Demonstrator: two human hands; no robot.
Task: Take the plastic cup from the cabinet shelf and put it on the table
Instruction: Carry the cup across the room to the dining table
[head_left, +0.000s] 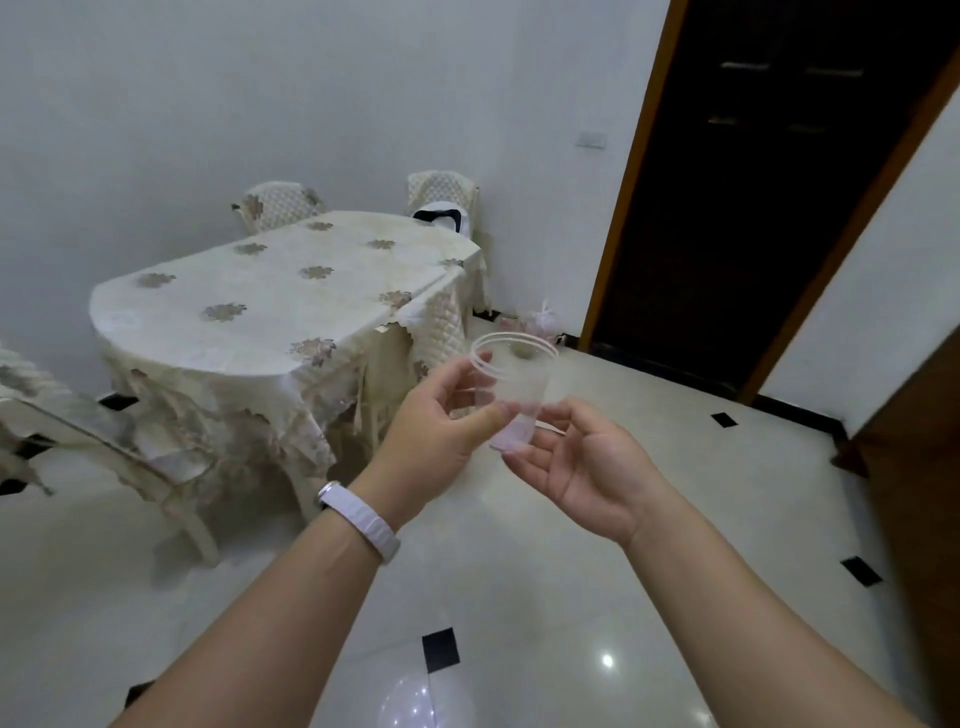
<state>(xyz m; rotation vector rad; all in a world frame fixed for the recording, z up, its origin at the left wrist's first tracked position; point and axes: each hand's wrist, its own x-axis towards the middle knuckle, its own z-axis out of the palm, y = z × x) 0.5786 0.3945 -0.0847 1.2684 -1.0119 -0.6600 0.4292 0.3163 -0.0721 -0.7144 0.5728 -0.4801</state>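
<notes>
A clear plastic cup (515, 384) is held upright in the air in front of me, over the floor. My left hand (431, 431) grips its side with thumb and fingers. My right hand (582, 462) touches the cup's base with its fingertips, palm turned up. The table (280, 291), covered with a cream floral cloth, stands ahead to the left, beyond the cup. A white band is on my left wrist.
Two cream chairs (441, 200) stand behind the table against the white wall. Another chair (31, 395) is at the left edge. A dark wooden door (753, 182) is at the right. The floor is glossy white tile with small black insets.
</notes>
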